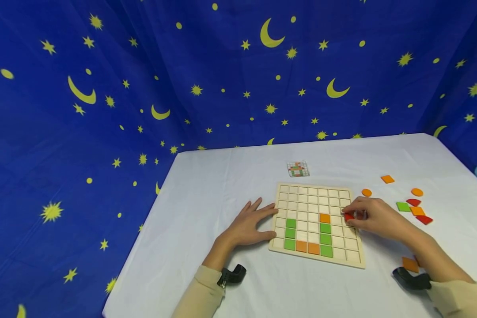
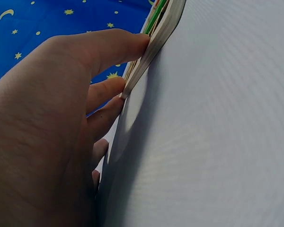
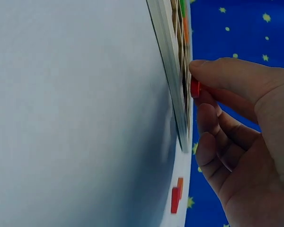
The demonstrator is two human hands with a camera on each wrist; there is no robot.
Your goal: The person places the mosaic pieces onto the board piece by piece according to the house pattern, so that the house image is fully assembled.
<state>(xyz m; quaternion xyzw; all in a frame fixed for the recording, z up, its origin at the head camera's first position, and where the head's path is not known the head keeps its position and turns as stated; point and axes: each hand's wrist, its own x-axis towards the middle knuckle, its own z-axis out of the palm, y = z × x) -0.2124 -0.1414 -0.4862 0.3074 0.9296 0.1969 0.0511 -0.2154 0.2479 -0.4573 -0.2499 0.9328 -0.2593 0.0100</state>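
Observation:
A wooden grid board [image 1: 312, 206] lies on the white table. Its lower cells hold two columns of green tiles [image 1: 326, 239], two orange tiles [image 1: 307, 247] between them at the bottom, and one orange tile [image 1: 324, 218] above the right column. The left hand [image 1: 244, 227] touches the board's left edge with thumb and fingertips, its fingers spread. Over the board's right side, the right hand [image 1: 381, 218] pinches a red piece [image 3: 195, 88] between thumb and fingers. That piece's full outline is hidden by the fingers.
Behind the board lies a small pattern card [image 1: 298, 168]. Loose pieces are scattered at right: orange discs [image 1: 417, 192], orange squares [image 1: 388, 179], a green square [image 1: 403, 206] and red wedge shapes [image 1: 424, 219]. An orange square [image 1: 410, 264] lies near the right forearm. Starry blue cloth surrounds the table.

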